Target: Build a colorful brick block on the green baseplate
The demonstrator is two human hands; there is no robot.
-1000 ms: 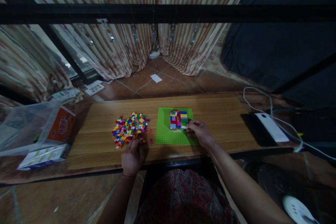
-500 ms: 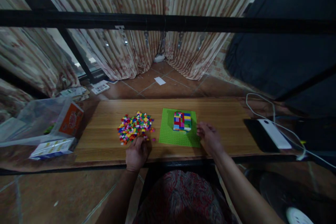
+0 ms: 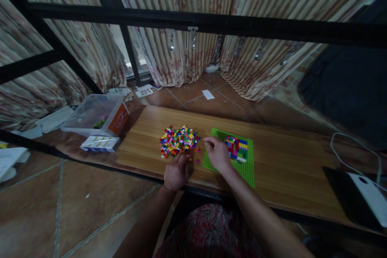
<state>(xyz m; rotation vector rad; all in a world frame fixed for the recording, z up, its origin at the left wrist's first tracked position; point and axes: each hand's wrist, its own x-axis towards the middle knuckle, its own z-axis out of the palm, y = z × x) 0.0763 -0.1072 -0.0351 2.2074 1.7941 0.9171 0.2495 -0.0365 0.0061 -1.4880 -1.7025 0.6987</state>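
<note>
A loose pile of small, many-coloured building bricks (image 3: 178, 142) lies on the wooden board. At its front edge rests my left hand (image 3: 176, 172), fingers bent and drawn together; whatever they may hold is hidden. My right hand (image 3: 217, 154) hovers over the left part of the green baseplate (image 3: 248, 175), its fingers pinched and pointing at the pile. Anything in that pinch is too small to make out. On the baseplate stands a low block of joined coloured bricks (image 3: 240, 149), partly covered by my right hand.
A clear plastic bin (image 3: 90, 115) with an orange label and a white-and-blue box (image 3: 100, 144) stand left of the wooden board (image 3: 287, 161). At the right end lie a black-and-white flat object (image 3: 363, 197) and a white cable (image 3: 356, 135). A black rail (image 3: 211, 20) crosses beyond.
My right hand has moved left, from the baseplate's right side across to its left side near the pile. My left hand stays at the pile's front. The view has turned left.
</note>
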